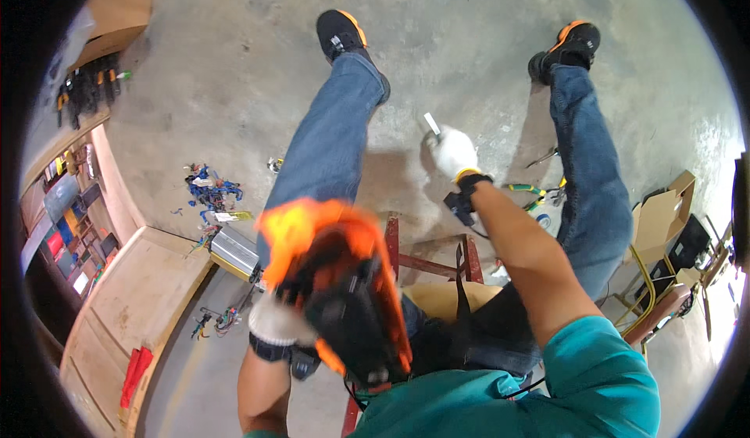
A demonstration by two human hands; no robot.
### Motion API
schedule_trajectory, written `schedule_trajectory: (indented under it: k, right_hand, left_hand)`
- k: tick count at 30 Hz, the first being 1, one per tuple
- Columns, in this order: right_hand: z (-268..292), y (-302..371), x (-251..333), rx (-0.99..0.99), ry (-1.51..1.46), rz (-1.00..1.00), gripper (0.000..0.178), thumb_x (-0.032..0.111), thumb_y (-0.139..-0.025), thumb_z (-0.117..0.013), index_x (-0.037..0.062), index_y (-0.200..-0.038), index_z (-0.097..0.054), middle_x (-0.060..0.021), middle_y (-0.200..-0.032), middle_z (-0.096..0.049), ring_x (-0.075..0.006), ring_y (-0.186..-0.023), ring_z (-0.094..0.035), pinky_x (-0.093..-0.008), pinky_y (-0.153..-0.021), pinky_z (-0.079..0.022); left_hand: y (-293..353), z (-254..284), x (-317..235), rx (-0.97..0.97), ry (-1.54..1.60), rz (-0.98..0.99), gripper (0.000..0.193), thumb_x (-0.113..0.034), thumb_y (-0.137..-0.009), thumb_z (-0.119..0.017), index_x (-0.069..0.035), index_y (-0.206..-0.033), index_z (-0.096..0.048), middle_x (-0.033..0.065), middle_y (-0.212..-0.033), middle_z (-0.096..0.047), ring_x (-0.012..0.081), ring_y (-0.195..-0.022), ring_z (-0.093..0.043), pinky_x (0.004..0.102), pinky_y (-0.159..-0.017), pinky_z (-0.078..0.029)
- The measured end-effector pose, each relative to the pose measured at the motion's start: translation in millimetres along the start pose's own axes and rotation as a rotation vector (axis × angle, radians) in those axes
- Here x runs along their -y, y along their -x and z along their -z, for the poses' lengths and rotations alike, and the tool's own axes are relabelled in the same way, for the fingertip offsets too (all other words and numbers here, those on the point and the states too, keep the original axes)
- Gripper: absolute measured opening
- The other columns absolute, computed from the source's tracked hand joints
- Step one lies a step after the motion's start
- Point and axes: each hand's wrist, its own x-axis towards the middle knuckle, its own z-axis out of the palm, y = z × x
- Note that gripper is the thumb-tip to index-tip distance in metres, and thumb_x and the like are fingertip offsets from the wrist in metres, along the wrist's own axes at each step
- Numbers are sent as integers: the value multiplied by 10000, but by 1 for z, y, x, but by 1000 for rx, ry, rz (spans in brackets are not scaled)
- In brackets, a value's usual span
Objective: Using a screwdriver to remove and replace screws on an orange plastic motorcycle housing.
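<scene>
My left hand (275, 321), in a white glove, is at the left side of a bulky orange and black tool body (348, 282). It holds this up close to the camera; motion blurs it, its exact kind does not show, and the fingers are mostly hidden behind it. My right hand (455, 154), also white-gloved, reaches out over the floor between my legs. Its closed fingers pinch a small flat whitish strip (433, 123) that sticks out beyond them. I sit on a seat with a red frame (426, 262).
Tangled blue and black wires (211, 190) lie beside my left leg, near a silver metal box (234, 251). Green-yellow-handled pliers (527, 192) lie by my right leg. An open cardboard box (660, 219) stands at the right. A wooden panel (129, 313) with a red cloth (136, 375) is at the left.
</scene>
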Motion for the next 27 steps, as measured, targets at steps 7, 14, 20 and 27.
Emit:
schedule_trajectory:
  k: [7, 14, 20, 27]
  right_hand:
    - [203, 97, 36, -232, -451, 134, 310, 293, -975, -742, 13, -1108, -757, -85, -853, -739, -171, -729, -715, -342, -685, -575]
    - [258, 310, 85, -265, -675, 403, 252, 153, -997, -753, 12, -1206, -759, -1, -889, -713, -70, -765, -654, -259, -680, -555]
    - [236, 381, 89, -137, -650, 565, 243, 118, -999, -767, 9, -1215, -767, -25, -936, -752, -71, -775, -665, -268, -679, -569]
    - [212, 388, 81, -250, -572, 669, 230, 16, -960, -780, -10, -1187, -750, -116, -1034, -795, -156, -943, -776, -323, -857, -614]
  left_hand:
    - [24, -89, -14, 124, 37, -462, 664, -375, -1068, -750, -29, -1584, -515, 116, -1435, -687, 248, -1224, -727, 434, -1078, -607]
    - [50, -123, 25, 227, -174, -604, 676, -384, -1065, -764, -79, -1605, -493, 52, -1364, -692, 170, -1161, -734, 364, -992, -642]
    - [87, -152, 54, 64, -458, -678, 738, -323, -1076, -731, -78, -1688, -399, 46, -1402, -635, 156, -1258, -610, 340, -1096, -526]
    - [89, -171, 68, -152, -715, -824, 835, -420, -1022, -767, -36, -1653, -378, 151, -1443, -628, 252, -1322, -626, 380, -1134, -503]
